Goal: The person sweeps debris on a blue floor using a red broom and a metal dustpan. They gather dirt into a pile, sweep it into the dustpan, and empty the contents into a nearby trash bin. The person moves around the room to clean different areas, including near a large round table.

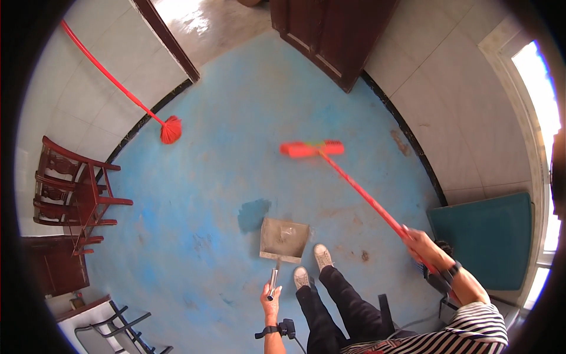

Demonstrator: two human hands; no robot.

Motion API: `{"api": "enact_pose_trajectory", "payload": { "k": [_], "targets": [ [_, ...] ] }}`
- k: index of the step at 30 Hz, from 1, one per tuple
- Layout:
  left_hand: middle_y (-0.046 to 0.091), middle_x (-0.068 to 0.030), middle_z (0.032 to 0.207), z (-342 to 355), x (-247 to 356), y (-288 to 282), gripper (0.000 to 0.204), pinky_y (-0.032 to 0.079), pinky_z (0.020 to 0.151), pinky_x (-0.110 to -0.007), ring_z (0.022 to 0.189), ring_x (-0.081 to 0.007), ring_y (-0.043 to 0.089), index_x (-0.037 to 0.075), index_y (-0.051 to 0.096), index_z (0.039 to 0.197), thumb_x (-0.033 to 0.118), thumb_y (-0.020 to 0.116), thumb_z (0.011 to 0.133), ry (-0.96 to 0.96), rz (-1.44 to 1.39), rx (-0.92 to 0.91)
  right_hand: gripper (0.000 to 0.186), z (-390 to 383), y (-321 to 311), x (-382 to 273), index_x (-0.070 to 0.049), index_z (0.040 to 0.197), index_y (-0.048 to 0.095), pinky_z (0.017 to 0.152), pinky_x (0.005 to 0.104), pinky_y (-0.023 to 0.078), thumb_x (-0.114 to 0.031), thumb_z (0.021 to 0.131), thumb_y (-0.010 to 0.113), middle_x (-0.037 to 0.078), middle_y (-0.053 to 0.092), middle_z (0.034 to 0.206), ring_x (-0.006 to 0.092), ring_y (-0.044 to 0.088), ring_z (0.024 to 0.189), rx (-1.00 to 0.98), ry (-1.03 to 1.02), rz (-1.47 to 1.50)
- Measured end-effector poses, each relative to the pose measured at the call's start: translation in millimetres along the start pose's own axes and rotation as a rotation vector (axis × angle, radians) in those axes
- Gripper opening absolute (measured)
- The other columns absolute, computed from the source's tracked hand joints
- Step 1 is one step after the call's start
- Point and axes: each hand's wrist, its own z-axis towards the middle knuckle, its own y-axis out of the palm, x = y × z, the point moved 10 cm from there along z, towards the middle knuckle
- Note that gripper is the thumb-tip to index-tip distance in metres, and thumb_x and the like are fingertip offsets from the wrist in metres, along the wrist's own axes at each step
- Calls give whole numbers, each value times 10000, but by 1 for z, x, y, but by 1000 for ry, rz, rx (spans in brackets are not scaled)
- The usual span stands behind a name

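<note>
My right hand (pixel 420 245) is wrapped round the red handle of a broom (pixel 365 194). The broom's red head (pixel 303 148) is out ahead of me over the blue floor, slightly blurred; whether it touches the floor I cannot tell. In my left hand (pixel 270 301) is the metal handle of a dustpan (pixel 275 282). The beige pan (pixel 285 236) is in front of my shoes, its inside facing up, with some dull marks in it. A gap of floor lies between the pan and the broom head.
A red long-handled brush (pixel 171 130) leans on the left wall. Wooden chairs (pixel 79 186) and a dark-framed chair (pixel 115 327) stand at the left. A dark wooden door (pixel 330 35) stands at the far side. At the right is a teal panel (pixel 483 239).
</note>
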Motion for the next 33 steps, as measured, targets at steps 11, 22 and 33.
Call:
{"api": "enact_pose_trajectory", "payload": {
  "k": [11,22,33],
  "targets": [
    [537,25,812,0,19,-2,330,415,672,-211,720,-67,466,17,569,1040,27,688,732,-49,-51,29,309,287,86,-198,-57,1152,451,542,429,499,-148,861,403,180,613,789,350,607,662,352,-478,-563],
    [559,-31,785,2,7,-8,392,454,667,-244,684,-102,518,34,566,1079,34,705,712,10,41,15,480,39,98,108,-145,1318,354,521,437,457,-249,871,491,169,610,697,316,606,587,91,-451,-627],
    [538,-2,742,3,-1,-4,339,443,646,-232,665,-84,496,28,567,1040,39,698,727,38,-27,1,314,-50,44,3,-105,803,487,398,203,315,-402,902,485,-41,412,575,42,378,433,-54,-6,135]
  ]
}}
